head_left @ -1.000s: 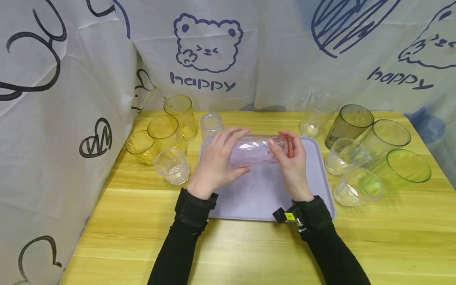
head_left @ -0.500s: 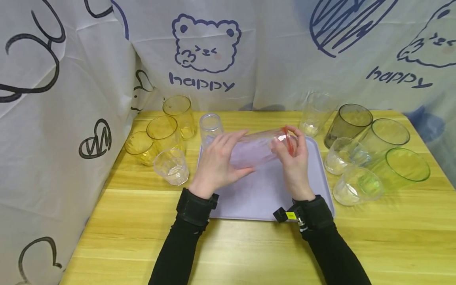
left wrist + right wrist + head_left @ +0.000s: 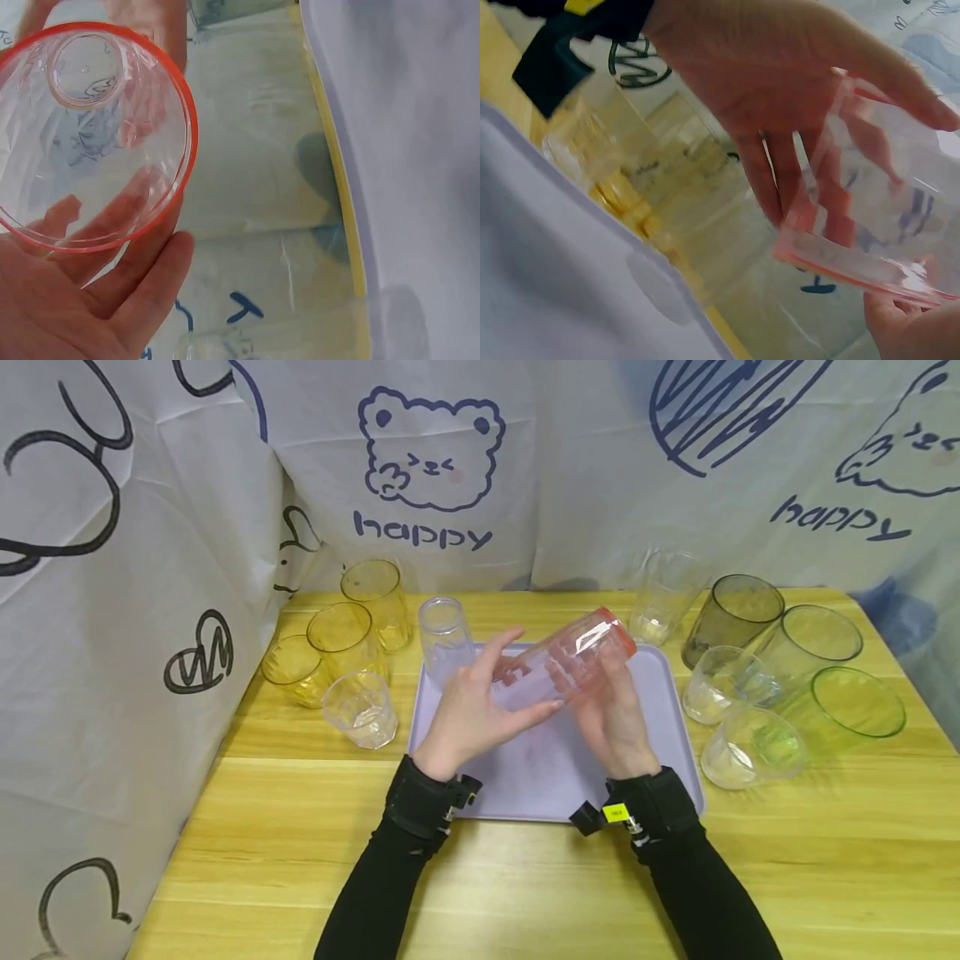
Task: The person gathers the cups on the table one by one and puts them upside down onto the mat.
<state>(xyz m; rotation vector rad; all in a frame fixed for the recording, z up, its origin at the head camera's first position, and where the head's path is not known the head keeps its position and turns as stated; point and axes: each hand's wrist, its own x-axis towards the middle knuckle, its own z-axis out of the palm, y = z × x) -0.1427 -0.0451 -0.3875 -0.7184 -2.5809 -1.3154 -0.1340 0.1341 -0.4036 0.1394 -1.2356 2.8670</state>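
The right hand (image 3: 611,727), fingers curled, holds the tilted, transparent, red-tinted cylindrical plastic-looking cup (image 3: 573,652) basewards; the left hand (image 3: 468,714), fingers spread wide, flanks its rim, presumably for balance.

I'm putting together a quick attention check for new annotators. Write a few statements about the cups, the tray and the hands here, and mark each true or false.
1. The right hand holds the red-tinted cup. True.
2. The red-tinted cup stands upright on the tray. False: it is held tilted above the tray.
3. In the head view, three yellow cups stand to the left of the tray. True.
4. The green cup stands to the left of the tray. False: in the head view it stands to the right.
5. Both sleeves are black. True.
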